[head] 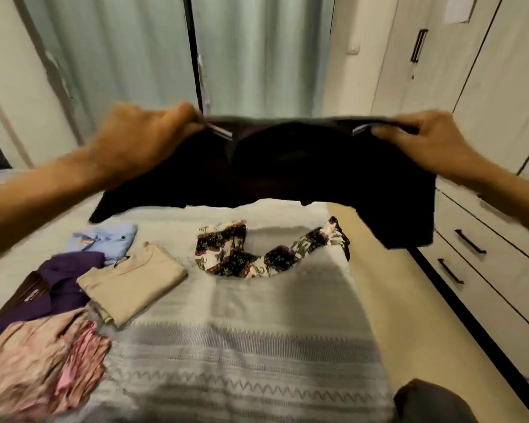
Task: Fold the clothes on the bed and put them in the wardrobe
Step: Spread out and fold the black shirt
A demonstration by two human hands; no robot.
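A dark, nearly black garment hangs spread in the air above the bed. My left hand pinches its top left edge and my right hand pinches its top right edge. Below it on the bed lies an unfolded patterned cloth in white, dark and red. At the left lie folded clothes: a beige one, a light blue shirt, a purple shirt and a pink patterned pile. The white wardrobe stands at the right, its doors closed.
Wardrobe drawers with dark handles line the right side, with a narrow floor strip between them and the bed. A curtained window is straight ahead. A dark rounded object sits at the bottom right corner.
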